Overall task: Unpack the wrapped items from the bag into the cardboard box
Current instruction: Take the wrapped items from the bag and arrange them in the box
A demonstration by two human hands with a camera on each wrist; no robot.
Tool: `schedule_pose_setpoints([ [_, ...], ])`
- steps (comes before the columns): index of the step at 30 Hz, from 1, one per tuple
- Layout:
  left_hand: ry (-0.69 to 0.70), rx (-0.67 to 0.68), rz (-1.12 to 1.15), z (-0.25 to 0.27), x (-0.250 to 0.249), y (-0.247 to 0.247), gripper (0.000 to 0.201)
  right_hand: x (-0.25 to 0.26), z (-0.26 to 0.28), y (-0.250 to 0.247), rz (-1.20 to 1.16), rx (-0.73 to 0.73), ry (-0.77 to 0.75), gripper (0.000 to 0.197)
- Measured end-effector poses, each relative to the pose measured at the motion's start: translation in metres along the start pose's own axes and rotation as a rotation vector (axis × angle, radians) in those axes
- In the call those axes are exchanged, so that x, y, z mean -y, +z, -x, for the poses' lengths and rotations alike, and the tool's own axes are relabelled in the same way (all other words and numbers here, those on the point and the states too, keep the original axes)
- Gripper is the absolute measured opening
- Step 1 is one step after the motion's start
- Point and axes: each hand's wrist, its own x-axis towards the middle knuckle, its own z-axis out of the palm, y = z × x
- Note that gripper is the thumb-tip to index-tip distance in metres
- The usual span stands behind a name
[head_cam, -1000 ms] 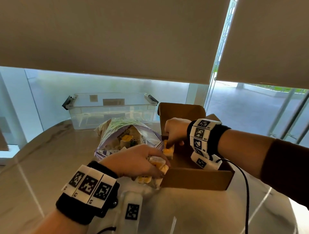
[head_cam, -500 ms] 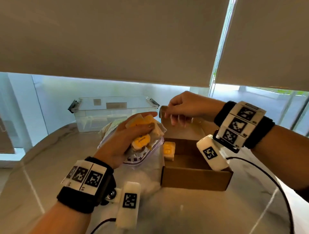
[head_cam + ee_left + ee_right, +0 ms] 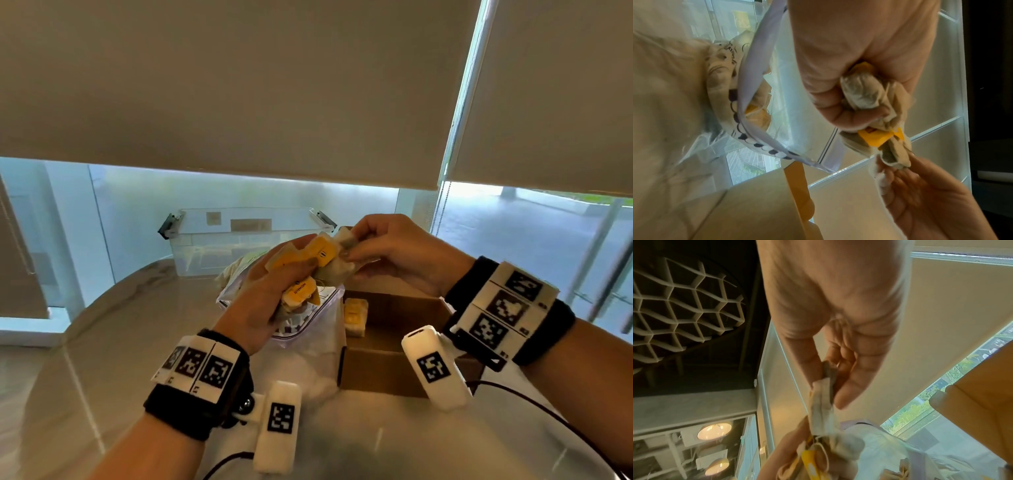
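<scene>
My left hand (image 3: 274, 291) grips a bunch of yellow-and-white wrapped items (image 3: 308, 263), raised above the clear plastic bag (image 3: 301, 329). My right hand (image 3: 387, 253) pinches the top wrapped item (image 3: 344, 238) of that bunch between thumb and fingers; the pinch shows close up in the right wrist view (image 3: 824, 402). In the left wrist view the fist (image 3: 851, 78) closes round the crumpled wrappers (image 3: 875, 100). The open cardboard box (image 3: 394, 373) sits below my right hand, with one wrapped item (image 3: 355, 317) standing in its left end.
A clear plastic tub (image 3: 246, 243) stands at the back of the marble table (image 3: 85, 359), behind the bag. The bag holds more wrapped items (image 3: 756, 113). Window glass and roller blinds rise just past the table. A cable (image 3: 548, 414) trails from my right wrist.
My left hand lifted a bunch of wrapped items from beside the box up above the bag. My right hand left the box, rose, and now pinches the top item of the bunch.
</scene>
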Motion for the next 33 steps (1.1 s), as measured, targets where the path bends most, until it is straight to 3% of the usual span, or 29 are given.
schedule_pose_setpoints([
  [6,0.05,-0.036,-0.038,-0.001,0.001,-0.003,0.034,-0.004,0.0,0.002,-0.099,0.007,0.001,0.027],
  [12,0.072,-0.064,-0.088,-0.005,0.005,-0.005,0.024,-0.007,-0.001,0.004,-0.111,-0.017,0.023,0.014],
  [16,0.092,-0.051,-0.123,-0.006,0.009,-0.002,0.026,-0.007,-0.001,0.011,-0.09,-0.006,0.043,0.011],
  [22,0.087,-0.052,-0.092,-0.005,0.006,-0.003,0.032,-0.005,-0.005,0.01,-0.136,-0.099,0.109,0.009],
  [24,0.091,-0.055,-0.101,-0.005,0.006,-0.002,0.027,-0.008,-0.004,0.011,-0.074,-0.099,0.101,0.016],
  [27,0.108,-0.054,-0.121,-0.003,0.005,0.0,0.024,-0.014,-0.004,0.012,0.199,-0.148,0.04,0.036],
  [31,0.142,-0.096,-0.104,-0.004,0.003,0.001,0.034,-0.015,-0.003,0.019,0.358,-0.354,-0.124,0.027],
  [33,0.155,-0.117,-0.095,-0.004,0.003,0.003,0.041,-0.01,0.0,0.023,0.384,-0.302,-0.167,0.044],
])
